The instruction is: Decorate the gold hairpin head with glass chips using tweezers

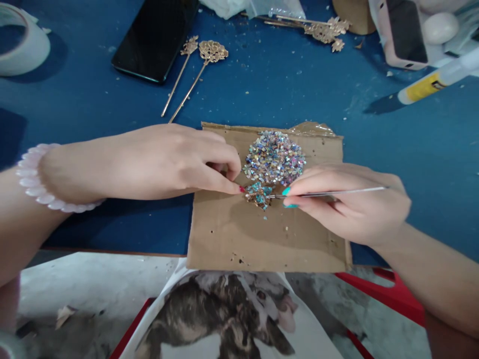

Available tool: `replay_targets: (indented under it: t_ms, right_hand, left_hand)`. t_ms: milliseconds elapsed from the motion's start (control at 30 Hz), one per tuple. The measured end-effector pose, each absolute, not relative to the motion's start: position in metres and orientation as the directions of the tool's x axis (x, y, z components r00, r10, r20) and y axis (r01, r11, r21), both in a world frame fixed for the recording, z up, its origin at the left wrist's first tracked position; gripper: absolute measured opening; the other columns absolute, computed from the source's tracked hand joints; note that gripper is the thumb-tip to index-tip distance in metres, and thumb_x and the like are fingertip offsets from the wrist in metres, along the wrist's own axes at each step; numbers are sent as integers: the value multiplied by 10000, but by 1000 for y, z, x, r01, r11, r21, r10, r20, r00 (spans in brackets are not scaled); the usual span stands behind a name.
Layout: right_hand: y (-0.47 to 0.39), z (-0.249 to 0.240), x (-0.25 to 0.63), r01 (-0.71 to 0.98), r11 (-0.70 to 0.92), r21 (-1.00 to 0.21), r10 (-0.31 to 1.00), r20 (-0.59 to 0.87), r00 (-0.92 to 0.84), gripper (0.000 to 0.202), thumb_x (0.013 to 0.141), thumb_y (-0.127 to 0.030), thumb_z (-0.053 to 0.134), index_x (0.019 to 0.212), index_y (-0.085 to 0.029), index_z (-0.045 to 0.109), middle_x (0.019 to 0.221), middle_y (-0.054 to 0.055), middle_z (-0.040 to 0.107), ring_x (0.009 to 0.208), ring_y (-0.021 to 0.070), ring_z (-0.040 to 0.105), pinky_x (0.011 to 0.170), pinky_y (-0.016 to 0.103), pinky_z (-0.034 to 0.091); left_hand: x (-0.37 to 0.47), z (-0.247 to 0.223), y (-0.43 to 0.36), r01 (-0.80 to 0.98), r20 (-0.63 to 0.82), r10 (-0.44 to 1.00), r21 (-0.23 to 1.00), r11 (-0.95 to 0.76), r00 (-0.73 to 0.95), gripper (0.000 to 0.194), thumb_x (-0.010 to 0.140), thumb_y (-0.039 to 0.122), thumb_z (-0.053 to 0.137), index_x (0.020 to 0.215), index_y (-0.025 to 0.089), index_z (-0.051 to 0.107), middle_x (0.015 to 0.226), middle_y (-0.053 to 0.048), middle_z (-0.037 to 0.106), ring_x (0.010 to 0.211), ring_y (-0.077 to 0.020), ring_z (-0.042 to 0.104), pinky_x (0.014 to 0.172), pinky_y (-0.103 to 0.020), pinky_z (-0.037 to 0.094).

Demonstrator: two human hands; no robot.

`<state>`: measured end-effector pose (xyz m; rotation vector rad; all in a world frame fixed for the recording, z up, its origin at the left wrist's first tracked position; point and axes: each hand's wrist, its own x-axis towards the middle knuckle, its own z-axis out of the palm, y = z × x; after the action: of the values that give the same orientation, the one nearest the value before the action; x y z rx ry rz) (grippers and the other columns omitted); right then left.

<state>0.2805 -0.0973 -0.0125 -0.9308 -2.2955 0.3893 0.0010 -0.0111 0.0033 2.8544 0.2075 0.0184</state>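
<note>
A small gold openwork ornament (258,195) covered with blue-green chips lies on a piece of cardboard (224,239). My left hand (175,162) is closed at its left edge, the red-nailed thumb touching it and the other fingers curled under. Between the thumb and index finger of my right hand (348,199) is a thin metal stick tool (322,193), its tip on the ornament's right side. Just above the ornament sits a heap of shiny multicoloured shell-like chips (275,157). A few loose chips are scattered below it.
Two gold hairpins (198,75) lie beside a black phone (155,40). More gold hairpins (324,31) are at the back. A glue tube (430,85) points in from the right, near a pale device (406,32). A tape roll (24,45) stands at far left.
</note>
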Motion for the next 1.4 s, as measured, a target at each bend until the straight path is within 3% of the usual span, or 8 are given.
replay_targets:
  t_ms: [467,1400]
  right_hand:
    - [-97,-11,280,483,744,-462,667,469,-578,142,910,-111,700,891,-224,617,774,-18,756,700,126,723,705,252,583]
    - [-96,-9,280,480,754,-449,656,465,-595,119,921,-136,698,887,-222,623,796,-11,763,734,119,737,747,242,604]
  left_hand:
    - [2,-3,-7,45,140,80,238,-970,987,398,1081,180,310,1214,234,680,1162,-41,681,973,-145,616,750,-239,403]
    - [2,-5,-8,40,126,69,217,-975,990,408,1070,134,296,1247,268,638,1186,-48,667,974,-148,614,726,-243,408]
